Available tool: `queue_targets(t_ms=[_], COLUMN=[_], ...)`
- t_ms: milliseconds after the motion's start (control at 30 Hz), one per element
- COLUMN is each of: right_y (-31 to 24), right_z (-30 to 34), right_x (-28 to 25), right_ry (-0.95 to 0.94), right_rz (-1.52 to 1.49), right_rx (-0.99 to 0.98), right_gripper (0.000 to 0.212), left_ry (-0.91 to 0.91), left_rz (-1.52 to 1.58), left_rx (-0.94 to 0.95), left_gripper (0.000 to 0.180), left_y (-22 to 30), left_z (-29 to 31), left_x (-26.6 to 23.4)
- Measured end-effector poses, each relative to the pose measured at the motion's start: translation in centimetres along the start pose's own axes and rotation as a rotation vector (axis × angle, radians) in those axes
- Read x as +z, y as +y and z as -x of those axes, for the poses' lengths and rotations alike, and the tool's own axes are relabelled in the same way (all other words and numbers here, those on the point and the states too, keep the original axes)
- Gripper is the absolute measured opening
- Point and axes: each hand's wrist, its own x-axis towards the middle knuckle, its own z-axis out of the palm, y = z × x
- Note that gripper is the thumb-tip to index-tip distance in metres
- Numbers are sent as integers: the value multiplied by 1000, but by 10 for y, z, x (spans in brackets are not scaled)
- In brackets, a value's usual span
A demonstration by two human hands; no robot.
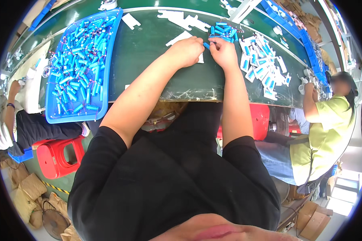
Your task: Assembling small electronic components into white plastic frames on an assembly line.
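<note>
My left hand [190, 52] is closed, its fingers curled over a white plastic piece [201, 59] whose end shows below the fingertips. Beside it, my right hand [224, 53] has thumb and fingers pinched together at a blue cylindrical battery cell [206, 45], which points toward the left hand. The exact grip is partly hidden by the fingers. Just beyond the right hand lies a small heap of blue cells [223, 29] with wires. To its right is a pile of white plastic pieces fitted with blue cells [263, 62].
A blue tray [116, 48] full of wired blue cells stands on the left of the green table [142, 60]. Bare white plastic pieces [175, 17] lie at the back. A co-worker [323, 124] sits at right, another person's arm [11, 98] at left. A red stool [52, 160] stands below.
</note>
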Motion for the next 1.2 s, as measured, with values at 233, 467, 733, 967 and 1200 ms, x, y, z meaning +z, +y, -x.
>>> queue_targets(t_ms=[233,467,733,967,1200], right_y=[0,-8,1,10,-11], right_z=[9,11,16,24,20], right_x=[-10,-21,-20,-28,-27], right_ry=[-87,-108,-215,-284,-304], right_rz=[-92,-62,-115,-274,-300], right_rx=[-78,-129,-47,-196,-151], right_gripper=[24,26,27,48,42], left_ry=[13,315,-189,-984,-205], left_rz=[135,385,2003,1664,1063], left_rx=[-93,-180,150,-401,-1299], left_gripper=[18,10,20,5,20], left_y=[-2,-1,45,60,-10], left_z=[-2,0,45,177,279], left_x=[-6,-20,-59,-35,116])
